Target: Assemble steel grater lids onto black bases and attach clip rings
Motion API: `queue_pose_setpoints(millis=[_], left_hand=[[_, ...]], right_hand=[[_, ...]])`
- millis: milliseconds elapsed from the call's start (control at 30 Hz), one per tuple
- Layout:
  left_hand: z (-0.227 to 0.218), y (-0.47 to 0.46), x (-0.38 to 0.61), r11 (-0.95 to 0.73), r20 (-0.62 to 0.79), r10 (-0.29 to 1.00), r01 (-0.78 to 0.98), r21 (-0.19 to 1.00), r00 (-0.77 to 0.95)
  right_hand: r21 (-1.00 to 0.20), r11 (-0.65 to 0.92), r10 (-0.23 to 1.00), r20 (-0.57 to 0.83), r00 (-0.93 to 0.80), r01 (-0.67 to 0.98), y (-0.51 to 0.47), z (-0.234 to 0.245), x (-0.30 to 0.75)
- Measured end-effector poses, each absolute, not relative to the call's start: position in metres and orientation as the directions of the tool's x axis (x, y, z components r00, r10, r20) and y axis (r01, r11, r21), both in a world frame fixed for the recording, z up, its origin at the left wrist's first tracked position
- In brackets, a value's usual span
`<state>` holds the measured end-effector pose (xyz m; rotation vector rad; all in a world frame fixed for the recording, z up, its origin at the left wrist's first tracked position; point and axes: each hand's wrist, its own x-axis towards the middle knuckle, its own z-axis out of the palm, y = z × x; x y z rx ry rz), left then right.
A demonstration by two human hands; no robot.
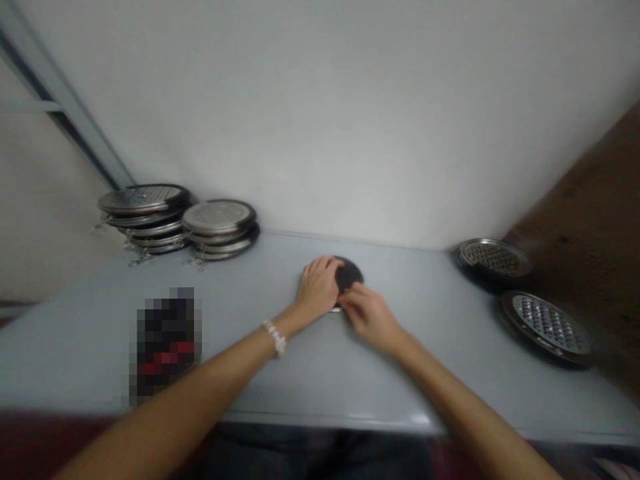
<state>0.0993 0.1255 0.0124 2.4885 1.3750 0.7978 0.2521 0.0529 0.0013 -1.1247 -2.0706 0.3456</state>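
Observation:
A dark round disc [349, 275], its near edge showing a strip of metal, lies on the table in front of me. My left hand [320, 285] is laid over its left side, fingers together and gripping it. At the disc's near right edge, the fingers of my right hand [369, 313] are pinched together. Whatever sits between those fingertips is too small and blurred to name. Both hands hide much of the disc.
Stacked round metal discs with dark rims and grater-like tops stand at the back left, in a taller stack [145, 200] and a lower stack [220, 217]. Similar discs [493, 259] lie at the right, one [550, 327] nearer me. A pixelated patch covers something on the grey table [280, 387].

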Motion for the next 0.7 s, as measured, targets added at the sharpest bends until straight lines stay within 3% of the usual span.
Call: queue_pose_setpoints(millis=[700], left_hand=[[0.0191, 0.1223, 0.1078, -0.482, 0.326, 0.866, 0.806, 0.343, 0.379]], right_hand=[[-0.540, 0.607, 0.789, 0.498, -0.360, 0.583, 0.0565, 0.0078, 0.2567]])
